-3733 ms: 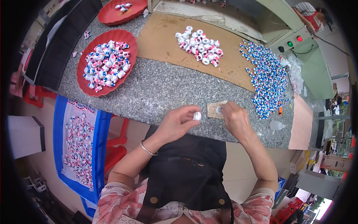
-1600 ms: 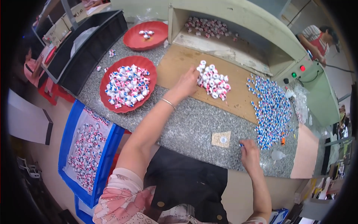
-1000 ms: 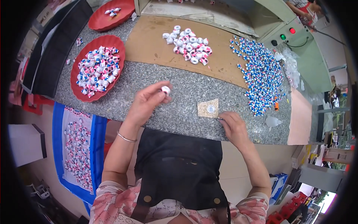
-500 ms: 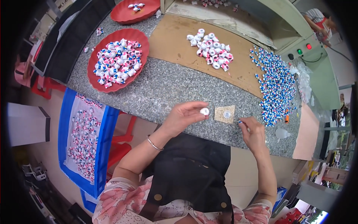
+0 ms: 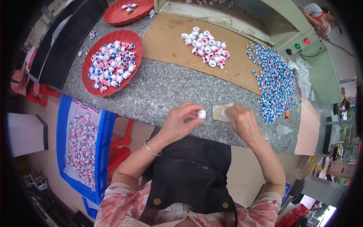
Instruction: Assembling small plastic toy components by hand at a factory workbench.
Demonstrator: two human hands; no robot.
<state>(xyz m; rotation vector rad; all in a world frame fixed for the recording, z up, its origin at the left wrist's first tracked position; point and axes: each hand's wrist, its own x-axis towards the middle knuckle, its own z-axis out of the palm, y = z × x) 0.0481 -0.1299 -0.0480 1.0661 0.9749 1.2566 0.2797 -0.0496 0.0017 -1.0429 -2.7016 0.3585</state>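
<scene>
The person's left hand (image 5: 183, 120) pinches a small white piece (image 5: 201, 114) between thumb and fingers, holding it up over the near edge of the bench (image 5: 162, 81). Just to the right, the right hand (image 5: 244, 120) has its fingers bent down over a speckled pad (image 5: 218, 112), partly covering the white disc (image 5: 224, 112) on it; I can't tell whether those fingertips grip anything. Farther back, a pile of white-and-pink pieces (image 5: 210, 49) sits on a brown board (image 5: 162, 38), and a big spread of little blue-and-white parts (image 5: 274, 81) lies to its right. Over on the left, a red bowl (image 5: 138, 47) holds wrapped pieces, with a blue crate (image 5: 100, 159) of similar ones below, nearer the person.
</scene>
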